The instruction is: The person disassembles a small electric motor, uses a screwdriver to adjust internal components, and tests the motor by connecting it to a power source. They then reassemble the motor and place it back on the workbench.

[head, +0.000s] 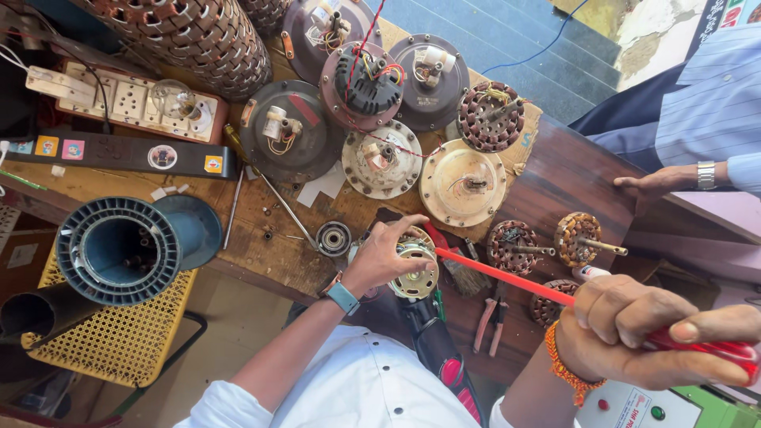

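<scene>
My left hand, with a teal-strapped watch on its wrist, rests its fingers on top of a small round metal motor at the near edge of the wooden workbench. My right hand, wearing an orange thread bracelet, is closed around the red handle of a long screwdriver. The red shaft runs up and left, and its tip meets the motor just beside my left fingers.
Several round fan motor covers and copper-wound stators crowd the bench. A bearing, brush and red-handled pliers lie near the motor. A socket board sits far left, a blue ribbed housing below it. Another person's hand rests on the right edge.
</scene>
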